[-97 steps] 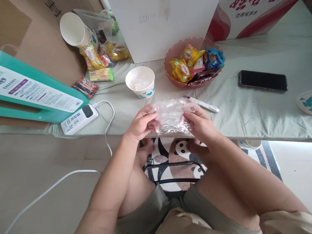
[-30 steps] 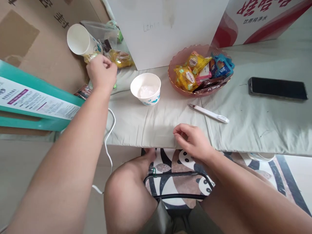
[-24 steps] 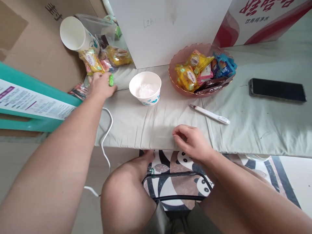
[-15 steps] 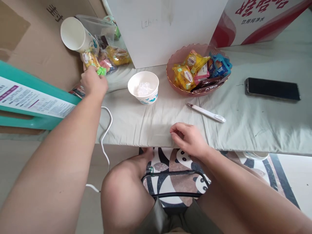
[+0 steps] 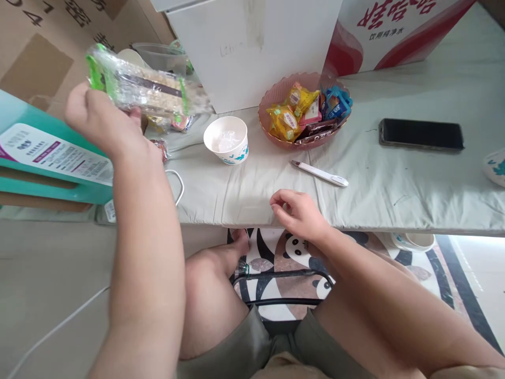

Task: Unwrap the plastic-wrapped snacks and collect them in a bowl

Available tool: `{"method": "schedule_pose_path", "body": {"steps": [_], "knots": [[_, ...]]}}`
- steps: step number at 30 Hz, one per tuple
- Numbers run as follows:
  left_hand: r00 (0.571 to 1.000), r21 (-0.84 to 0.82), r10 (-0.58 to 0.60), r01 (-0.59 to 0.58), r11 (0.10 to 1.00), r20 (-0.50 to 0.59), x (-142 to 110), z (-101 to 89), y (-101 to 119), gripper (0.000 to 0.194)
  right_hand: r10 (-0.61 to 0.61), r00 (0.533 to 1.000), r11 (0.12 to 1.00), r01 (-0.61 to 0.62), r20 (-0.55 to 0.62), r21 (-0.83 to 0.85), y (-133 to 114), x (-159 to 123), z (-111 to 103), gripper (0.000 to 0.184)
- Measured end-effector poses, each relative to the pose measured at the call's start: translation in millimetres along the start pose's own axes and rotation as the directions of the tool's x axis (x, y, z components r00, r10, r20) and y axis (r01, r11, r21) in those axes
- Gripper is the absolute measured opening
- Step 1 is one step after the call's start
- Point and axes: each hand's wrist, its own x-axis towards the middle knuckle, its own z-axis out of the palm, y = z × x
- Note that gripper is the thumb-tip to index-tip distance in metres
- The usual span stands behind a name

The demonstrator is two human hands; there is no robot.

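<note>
My left hand (image 5: 106, 118) is closed on a clear plastic snack packet (image 5: 148, 89) with green ends and a dark label band, raised at the left above the other snacks. What is inside looks pale and grainy. My right hand (image 5: 300, 210) rests at the table's front edge, fingers curled, with nothing visible in them. Between the hands stands a white paper cup (image 5: 236, 157) with blue leaf prints and crumpled clear film inside. Behind it to the right, a pink scalloped bowl (image 5: 265, 129) holds several wrapped snacks. A white utility knife (image 5: 319, 173) lies in front of the bowl.
A black phone (image 5: 421, 134) lies at the right. White boxes (image 5: 252, 58) stand at the back, and a cardboard box (image 5: 39, 63) and a green carton (image 5: 55, 158) at the left. A white cable (image 5: 179, 187) hangs over the front edge. Another printed cup (image 5: 496, 167) shows at the far right.
My left hand has lifted the snack packet up from the pile at the left. My right hand stays at the edge. The view has shifted slightly.
</note>
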Motion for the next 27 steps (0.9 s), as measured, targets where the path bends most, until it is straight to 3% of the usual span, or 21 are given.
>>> {"method": "schedule_pose_path", "body": {"steps": [2, 4, 5, 7, 9, 10, 12, 16, 21, 25, 27], "knots": [[0.995, -0.231, -0.025, 0.002, 0.973, -0.096, -37, 5.7, 16, 0.018, 0.051, 0.998, 0.996, -0.048, -0.028, 0.081, 2, 3, 1, 0.005], [0.981, -0.329, -0.190, 0.170, 0.929, -0.031, -77, 11.0, 28, 0.018, 0.133, 0.988, 0.967, -0.113, -0.076, 0.228, 5, 6, 2, 0.015], [0.955, -0.354, -0.295, 0.290, 0.889, 0.043, -95, 13.0, 31, 0.017, 0.182, 0.978, 0.938, -0.141, -0.104, 0.315, 7, 8, 2, 0.024], [0.878, -0.323, -0.441, 0.478, 0.817, 0.184, -127, 15.7, 32, 0.011, 0.266, 0.952, 0.866, -0.167, -0.151, 0.471, 9, 10, 1, 0.037], [0.770, -0.226, -0.550, 0.627, 0.745, 0.322, -152, 16.4, 23, 0.012, 0.291, 0.946, 0.805, -0.162, -0.141, 0.571, 8, 11, -2, 0.044], [0.719, -0.174, -0.595, 0.678, 0.714, 0.359, -161, 16.3, 15, 0.013, 0.284, 0.951, 0.781, -0.156, -0.121, 0.605, 8, 11, -4, 0.047], [0.668, -0.100, -0.638, 0.717, 0.690, 0.384, -175, 15.5, -2, 0.009, 0.265, 0.962, 0.745, -0.157, -0.072, 0.649, 7, 9, -7, 0.051], [0.670, -0.024, -0.539, 0.638, 0.770, 0.511, -188, 13.9, -29, 0.022, 0.274, 0.961, 0.729, -0.185, -0.033, 0.659, 7, 6, -7, 0.045], [0.728, 0.036, -0.343, 0.402, 0.915, 0.593, -188, 11.2, -36, 0.050, 0.214, 0.976, 0.732, -0.186, 0.038, 0.656, 4, 4, -4, 0.055], [0.780, 0.031, -0.210, 0.238, 0.971, 0.590, -190, 6.0, -41, 0.047, 0.245, 0.969, 0.784, -0.206, 0.013, 0.585, 2, 11, 2, 0.050], [0.768, -0.029, -0.096, 0.147, 0.989, 0.633, -194, 4.0, -45, 0.043, 0.305, 0.951, 0.820, -0.243, -0.037, 0.518, 3, 15, 5, 0.045]]}}
